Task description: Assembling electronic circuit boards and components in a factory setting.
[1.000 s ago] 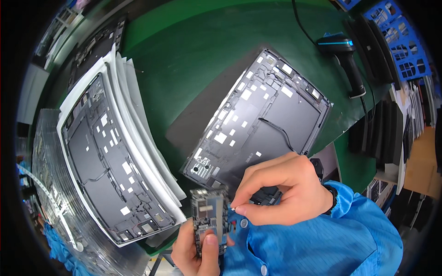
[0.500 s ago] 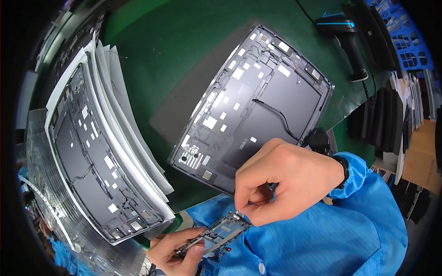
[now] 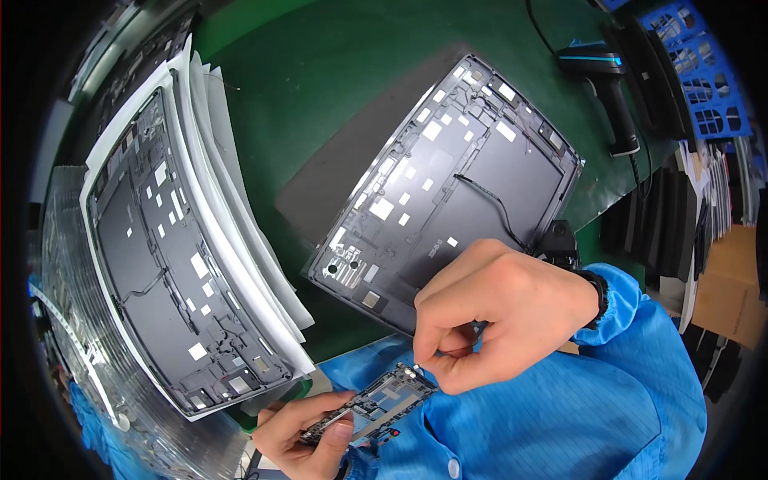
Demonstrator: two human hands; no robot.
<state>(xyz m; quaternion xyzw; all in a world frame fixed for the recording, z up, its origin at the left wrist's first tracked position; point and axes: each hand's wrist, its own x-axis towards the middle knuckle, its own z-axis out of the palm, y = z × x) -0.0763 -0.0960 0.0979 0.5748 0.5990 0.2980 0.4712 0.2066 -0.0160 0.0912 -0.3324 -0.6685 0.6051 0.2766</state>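
Observation:
My left hand (image 3: 308,440) grips a circuit board (image 3: 384,404) by its lower left end, thumb on top and fingers beneath. The board is held tilted in front of my blue sleeve and coat. At its upper right corner, by small white and metallic parts, my right hand (image 3: 500,316) is closed in a pinch. A small dark bit shows inside its curled fingers; what they hold is too hidden to name. Just beyond the right hand lies a grey tablet-like housing (image 3: 480,208) with white pads, a black cable (image 3: 498,200) and metallic patches.
At left, a similar grey housing (image 3: 152,240) lies on a stack of white sheets (image 3: 240,216) over clear plastic. A black handheld scanner (image 3: 612,96) stands at the far right of the green table (image 3: 352,48). Blue plastic racks (image 3: 704,88) and a cardboard box (image 3: 728,280) are further right.
The view has shifted slightly, so the housings sit a little differently in the picture. Both hands keep nearly the same pose, with the right fingertips still at the board's corner.

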